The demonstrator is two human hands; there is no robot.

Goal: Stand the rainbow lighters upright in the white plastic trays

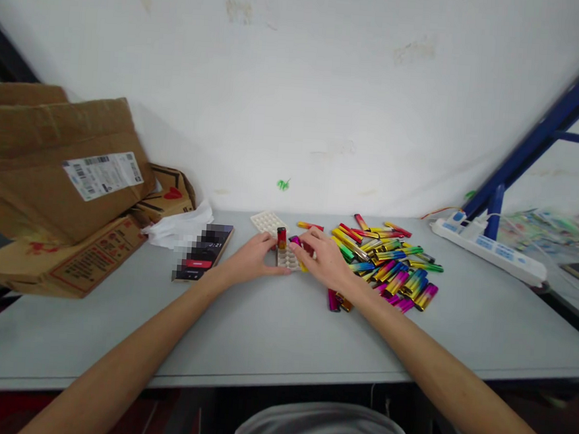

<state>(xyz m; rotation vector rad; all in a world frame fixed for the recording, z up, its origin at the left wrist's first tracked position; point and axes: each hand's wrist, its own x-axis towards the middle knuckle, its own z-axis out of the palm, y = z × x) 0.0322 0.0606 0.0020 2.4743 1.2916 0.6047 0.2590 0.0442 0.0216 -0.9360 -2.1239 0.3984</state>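
Note:
My left hand point(253, 259) grips the left side of a small white tray with cells point(290, 261), its thumb along the front edge and its fingers at the far left. A red and gold lighter point(281, 237) stands upright in the tray, by my left fingertips. My right hand point(325, 256) is closed on a purple and yellow lighter point(295, 240) over the tray's right side, partly hidden by the fingers. Behind my left hand lies another white tray with cells point(265, 221). A heap of shiny multicoloured lighters point(395, 271) lies right of my right hand.
A phone point(212, 248) and a white plastic bag point(182, 226) lie to the left, near stacked cardboard boxes point(64, 181). On the right are a white power strip point(495, 251) and a blue metal frame point(538, 135). A white wall point(298, 98) borders the table's back.

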